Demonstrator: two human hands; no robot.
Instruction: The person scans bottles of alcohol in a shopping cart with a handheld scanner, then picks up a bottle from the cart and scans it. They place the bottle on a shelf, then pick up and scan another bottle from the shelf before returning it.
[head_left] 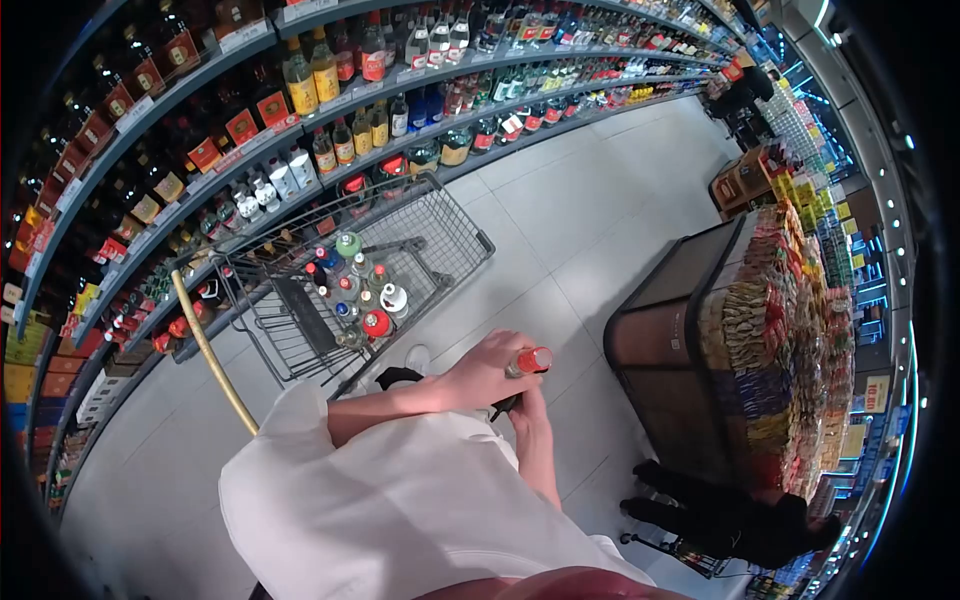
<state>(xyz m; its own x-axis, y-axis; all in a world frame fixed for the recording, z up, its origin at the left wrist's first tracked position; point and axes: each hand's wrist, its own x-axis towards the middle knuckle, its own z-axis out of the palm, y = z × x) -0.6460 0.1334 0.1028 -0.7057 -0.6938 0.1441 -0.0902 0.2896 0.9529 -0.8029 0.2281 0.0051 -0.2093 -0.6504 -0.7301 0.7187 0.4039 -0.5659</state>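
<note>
My left hand [485, 370] is closed around a bottle with a red top [530, 360], in front of my white shirt. Just below and to the right, my right hand [529, 408] is closed beside the bottle; its fingers are partly hidden, and a small dark object [507, 404] shows between the hands. I cannot make out what the right hand grips. Ahead and to the left is a wire shopping cart [462, 235], with several bottles standing close together in it, among them a green-topped one [348, 244] and a red-capped one [377, 323].
Shelves [300, 125] full of bottles curve along the left and top. A display bin [660, 335] heaped with packaged goods stands on the right. A person in dark clothes [730, 520] is at lower right, another [742, 92] at upper right. A yellow curved bar [210, 350] is left.
</note>
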